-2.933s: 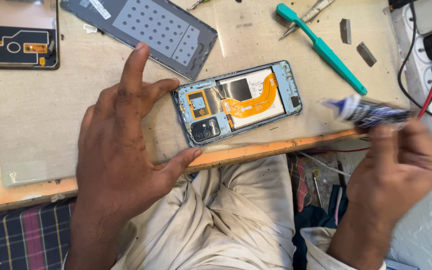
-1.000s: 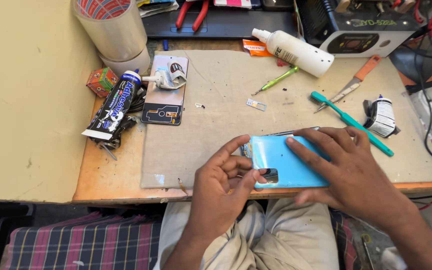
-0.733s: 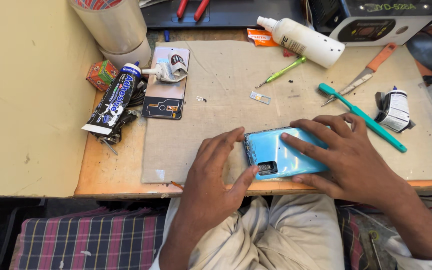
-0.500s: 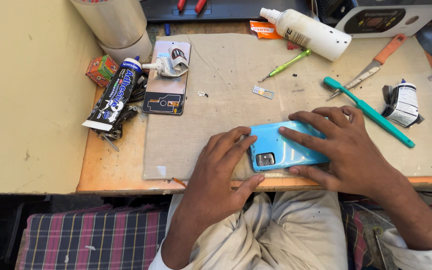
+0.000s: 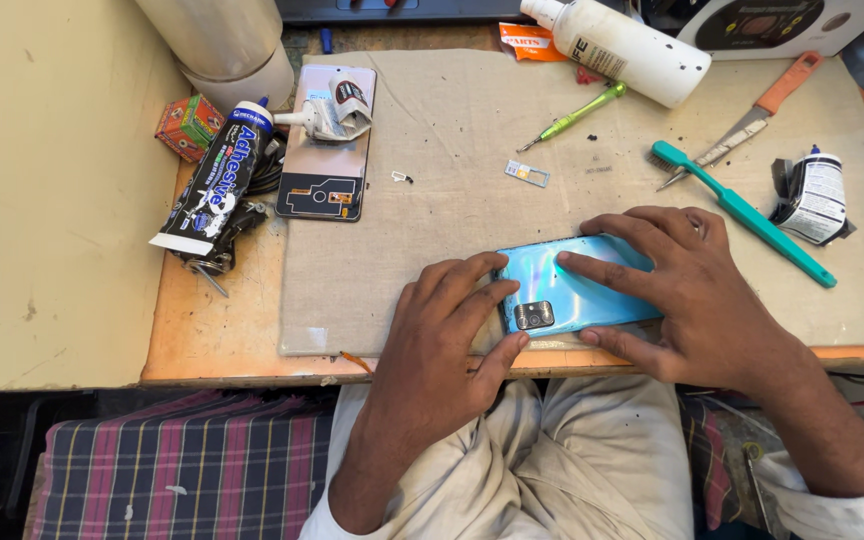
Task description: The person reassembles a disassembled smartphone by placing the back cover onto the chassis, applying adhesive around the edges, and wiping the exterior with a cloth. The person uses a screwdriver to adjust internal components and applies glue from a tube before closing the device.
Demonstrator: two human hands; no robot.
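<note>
Blue phone (image 5: 577,285): lies back-up at the counter (image 5: 212,330) front edge, now closed where its interior was earlier exposed. Left hand (image 5: 442,345) and right hand (image 5: 687,290) are pressed flat, fingers spread, upon it.

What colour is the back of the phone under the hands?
Shiny light blue, shading to turquoise, on the phone; the head view shows it best.

Your left hand (image 5: 442,335) and right hand (image 5: 687,290) press flat on the blue phone (image 5: 572,290), camera side up, on the grey mat (image 5: 452,170) at the desk (image 5: 212,330) edge. Near the phone: teal brush (image 5: 742,212), white bottle (image 5: 627,50), adhesive tube (image 5: 217,180).
</note>
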